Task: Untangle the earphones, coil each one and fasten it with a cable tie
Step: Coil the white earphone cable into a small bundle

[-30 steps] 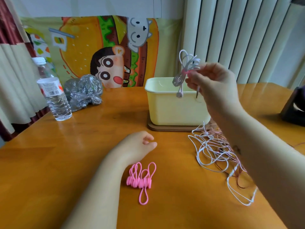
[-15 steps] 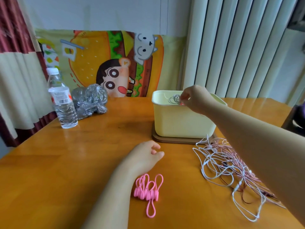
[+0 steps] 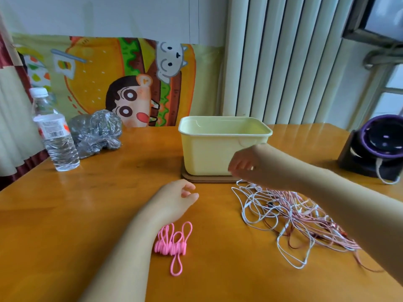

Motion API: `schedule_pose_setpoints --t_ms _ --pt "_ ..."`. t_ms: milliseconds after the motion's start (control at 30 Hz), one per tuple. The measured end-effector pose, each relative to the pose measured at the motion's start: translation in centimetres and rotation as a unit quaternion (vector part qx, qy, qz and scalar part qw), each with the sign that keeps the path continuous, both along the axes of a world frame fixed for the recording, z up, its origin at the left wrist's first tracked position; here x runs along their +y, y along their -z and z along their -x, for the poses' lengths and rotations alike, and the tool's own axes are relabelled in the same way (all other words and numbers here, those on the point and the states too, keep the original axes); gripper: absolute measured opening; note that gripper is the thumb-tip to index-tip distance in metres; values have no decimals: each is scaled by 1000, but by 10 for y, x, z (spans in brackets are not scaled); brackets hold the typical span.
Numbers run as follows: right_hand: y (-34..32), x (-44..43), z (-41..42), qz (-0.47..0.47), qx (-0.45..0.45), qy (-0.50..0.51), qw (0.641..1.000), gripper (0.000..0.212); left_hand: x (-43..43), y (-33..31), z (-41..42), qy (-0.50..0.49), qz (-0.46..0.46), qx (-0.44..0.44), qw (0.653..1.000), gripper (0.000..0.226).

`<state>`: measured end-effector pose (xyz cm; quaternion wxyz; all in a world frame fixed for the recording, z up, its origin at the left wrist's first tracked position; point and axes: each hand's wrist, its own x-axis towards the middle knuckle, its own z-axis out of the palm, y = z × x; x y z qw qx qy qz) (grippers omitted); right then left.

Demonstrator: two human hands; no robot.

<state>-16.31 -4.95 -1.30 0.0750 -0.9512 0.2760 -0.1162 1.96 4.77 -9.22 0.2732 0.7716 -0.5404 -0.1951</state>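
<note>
A tangle of white and pink earphones (image 3: 281,212) lies on the wooden table (image 3: 87,203), right of centre. My right hand (image 3: 246,164) hovers just above its far edge, in front of the yellow tub (image 3: 218,149), fingers loosely curled down and holding nothing; it is blurred. My left hand (image 3: 176,197) rests on the table at centre, loosely curled and empty. A bunch of pink cable ties (image 3: 172,245) lies just below the left wrist. The tub's inside bottom is hidden from view.
The tub stands on a brown mat (image 3: 189,177). A water bottle (image 3: 54,136) and a crumpled plastic bag (image 3: 96,131) sit at the far left. A dark purple-rimmed device (image 3: 375,149) stands at the right edge.
My right hand carried a coiled earphone to the tub, let it go inside, and has now come down empty in front of the tub toward the tangle. The left hand stayed put.
</note>
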Motion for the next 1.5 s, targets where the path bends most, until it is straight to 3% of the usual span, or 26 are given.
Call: schedule_pose_setpoints --t_ms 133,167,233,300,400,500,567,667,800,900,1033,1133,1267,1400,1500 --pt "32 9 36 -38 243 21 969 38 -1 2 4 5 36 -11 999 32" --pt "39 10 41 -18 269 30 963 41 0 1 5 6 43 -11 999 31" --pt "51 10 46 57 278 25 959 28 0 1 8 13 58 -10 998 29" --pt "51 12 46 95 231 25 968 19 0 1 13 27 86 -16 996 25" --pt "31 17 34 15 61 40 997 19 -1 -4 22 72 182 14 981 23" --pt "5 29 13 -56 -98 -5 994 11 5 -18 37 177 215 220 935 37" --pt "-6 33 0 -53 -146 -29 987 10 8 -23 41 207 234 288 905 29" --pt "-14 32 -10 -33 -170 -27 985 11 6 -24 35 110 285 308 901 22" --pt "-3 13 -6 -74 -171 22 982 10 1 -27 13 -22 367 491 790 25" --pt "12 0 -1 -122 -160 55 978 13 -2 -24 4 -69 359 559 745 27" --pt "29 -7 -1 -146 -103 62 982 19 -6 -22 4 -111 335 592 724 29" --pt "33 -7 -4 -154 -145 85 974 15 -4 -22 3 -107 308 624 710 39" --pt "30 -3 -7 -340 -287 106 889 42 -1 -22 3 -88 252 621 737 48" --pt "26 -11 -10 -438 -212 137 863 81 2 -25 -8 -95 296 566 763 31" --pt "32 -18 -10 -491 -205 148 834 89 3 -26 -11 -85 313 556 765 28"
